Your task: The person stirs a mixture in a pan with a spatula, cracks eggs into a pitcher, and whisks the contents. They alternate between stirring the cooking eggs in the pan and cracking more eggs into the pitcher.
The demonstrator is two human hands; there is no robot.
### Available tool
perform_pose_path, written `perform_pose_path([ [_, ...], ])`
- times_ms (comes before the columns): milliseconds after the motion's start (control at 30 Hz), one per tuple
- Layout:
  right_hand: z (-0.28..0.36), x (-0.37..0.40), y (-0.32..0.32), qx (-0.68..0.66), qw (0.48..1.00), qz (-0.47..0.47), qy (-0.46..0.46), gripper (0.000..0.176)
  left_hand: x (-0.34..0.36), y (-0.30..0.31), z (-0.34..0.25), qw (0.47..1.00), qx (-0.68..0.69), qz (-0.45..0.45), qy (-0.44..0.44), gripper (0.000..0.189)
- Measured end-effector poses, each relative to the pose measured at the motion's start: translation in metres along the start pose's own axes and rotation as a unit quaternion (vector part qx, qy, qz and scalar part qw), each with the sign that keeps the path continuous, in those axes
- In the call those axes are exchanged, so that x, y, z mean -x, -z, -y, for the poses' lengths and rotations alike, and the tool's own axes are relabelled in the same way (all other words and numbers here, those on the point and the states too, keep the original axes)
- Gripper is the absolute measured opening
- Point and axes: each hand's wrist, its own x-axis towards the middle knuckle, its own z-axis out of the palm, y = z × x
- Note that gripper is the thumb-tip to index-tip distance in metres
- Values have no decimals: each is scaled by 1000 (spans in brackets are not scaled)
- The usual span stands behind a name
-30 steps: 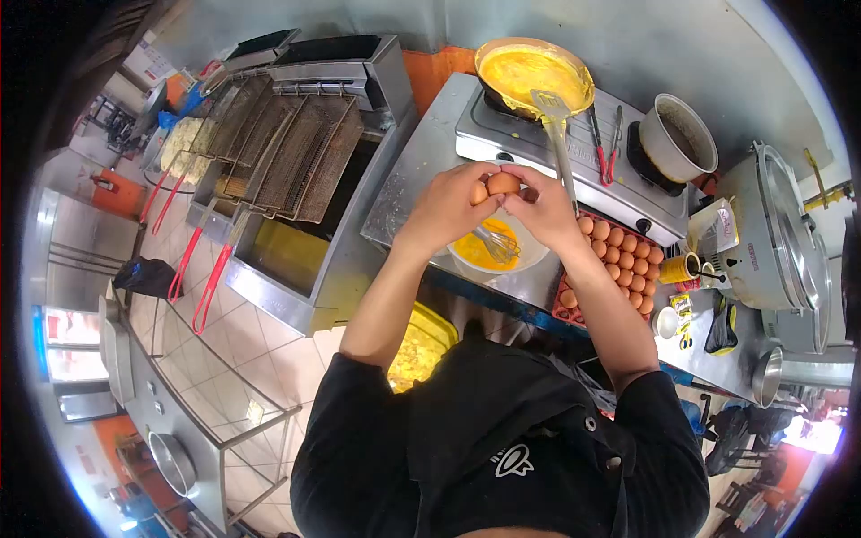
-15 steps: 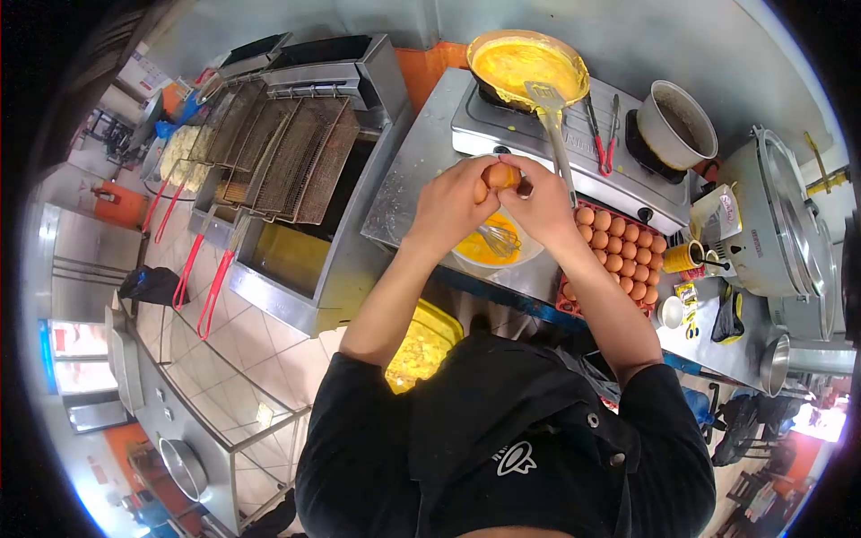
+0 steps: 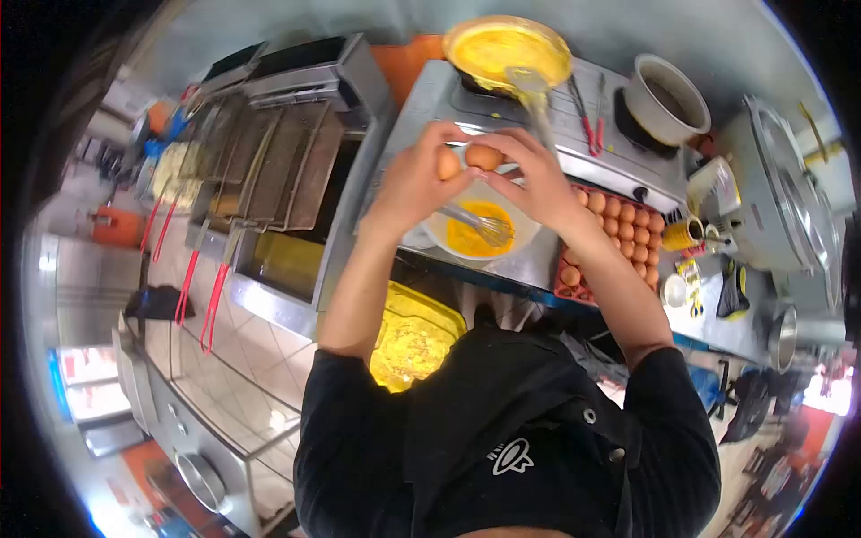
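Note:
Over a white bowl (image 3: 533, 235), my two hands are close together. My left hand (image 3: 414, 184) is closed around a light brown egg (image 3: 448, 163). My right hand (image 3: 529, 179) holds a darker brown egg (image 3: 484, 157) in its fingers, beside the first egg. Yellow beaten egg (image 3: 466, 237) and a metal whisk (image 3: 491, 229) are in the bowl below. Right of my right hand stands a red tray (image 3: 574, 289) with several brown eggs (image 3: 628, 230).
A pan (image 3: 447, 56) of yellow mixture with a spatula (image 3: 527, 82) sits on the stove (image 3: 565, 134). Red-handled tongs (image 3: 590, 125) and a pot (image 3: 665, 97) are to its right. Fryer baskets (image 3: 309, 166) stand left; a yellow tub (image 3: 421, 309) is below.
My hands have moved slightly left and up, and the two eggs now show apart between them. More of the bowl and whisk shows. The whole view has shifted a little.

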Motion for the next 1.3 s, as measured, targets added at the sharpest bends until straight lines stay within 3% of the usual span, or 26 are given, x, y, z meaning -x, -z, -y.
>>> perform_pose_path([
  [67,-13,10,-16,-124,987,-77,-68,47,3,2,0,1000,-5,-13,-13,49],
  [100,-5,15,-10,-225,955,-79,-178,42,5,13,-21,980,-189,-7,-54,49],
  [133,-1,23,3,-220,958,-131,-125,43,9,13,-21,964,-245,-24,-103,51],
  [167,13,36,20,-366,894,-141,-218,49,22,8,-19,999,-23,-37,11,56],
  [200,14,58,32,-425,870,-158,-193,50,37,6,-29,983,151,-41,92,62],
  [233,13,80,44,-492,840,-168,-156,52,55,7,-11,972,222,-47,64,67],
  [267,13,113,62,-479,837,-205,-168,52,71,15,-10,940,321,21,114,68],
  [333,24,190,95,-520,818,-158,-188,57,101,9,-8,876,446,112,147,65],
  [400,32,275,114,-542,777,-185,-261,68,113,-5,-34,834,481,148,226,63],
  [500,38,409,125,-510,671,-336,-420,76,125,-45,-39,809,497,181,257,63],
  [567,36,492,105,-343,616,-466,-535,76,127,-65,-49,800,486,204,286,62],
  [633,33,590,67,-35,454,-446,-771,68,123,-85,-59,793,479,222,303,60],
  [700,48,614,65,82,409,-451,-789,54,118,-105,-72,780,488,238,312,55],
  [767,39,614,73,261,552,-421,-671,41,124,-124,-70,767,499,210,345,53],
  [833,36,502,106,208,665,-410,-589,24,132,-139,-62,719,536,188,401,50],
  [867,23,466,111,201,755,-349,-518,25,135,-149,-56,690,556,186,424,49],
  [933,11,381,111,112,859,-231,-443,28,148,-169,-42,636,581,150,486,46],
  [967,7,343,105,149,910,-141,-361,29,153,-177,-37,659,561,155,477,39],
  [1000,-8,341,83,180,918,-28,-353,30,157,-184,-36,681,550,152,459,36],
  [1033,-38,296,39,188,941,89,-268,30,155,-182,-41,812,345,196,428,37],
  [1067,-40,279,28,180,950,81,-242,31,179,-204,25,945,50,296,131,38],
  [1100,-44,273,17,163,962,78,-207,31,128,-160,-65,927,207,182,256,39],
  [1133,-60,274,3,209,970,74,-104,31,131,-154,-63,873,349,136,313,41],
  [1167,-57,266,-3,182,962,88,-183,30,125,-138,-72,878,382,107,266,44],
  [1200,-41,248,7,135,939,174,-265,26,124,-128,-70,834,488,86,244,47],
  [1300,-46,262,11,179,954,145,-191,25,114,-102,-84,872,452,-4,187,50],
])
